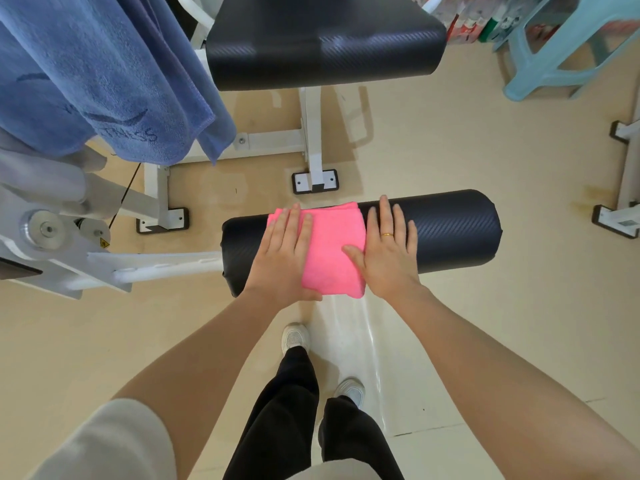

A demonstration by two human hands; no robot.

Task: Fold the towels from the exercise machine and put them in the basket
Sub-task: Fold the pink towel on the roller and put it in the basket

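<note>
Two hands are flat on the work, and I read the scene from the head camera as follows.

Clearance: the black roller pad (433, 233) lies crosswise in the centre of the frame, carried on a white arm (156, 265) that enters from the left. Its right end is free, with bare floor (519, 306) beyond it and below it. Above it in the frame stands the black seat pad (322, 39) on white frame legs (313, 140); a strip of floor separates seat and roller. A teal stool (561, 50) occupies the upper right corner, well apart from the roller.

Task items: the pink towel (332, 251) is folded into a compact rectangle and draped over the roller, left of the roller's middle. Its near edge hangs just past the roller's lower side. A blue towel (104, 74) hangs from the machine at the upper left of the frame, its lower corners loose above the frame legs.

Hand state: my left hand (282, 258) lies palm down, fingers spread, covering the pink towel's left edge. My right hand (388, 251) lies palm down, fingers spread, along the towel's right edge, thumb on the cloth and the remaining fingers on the roller. Neither hand pinches anything.
</note>
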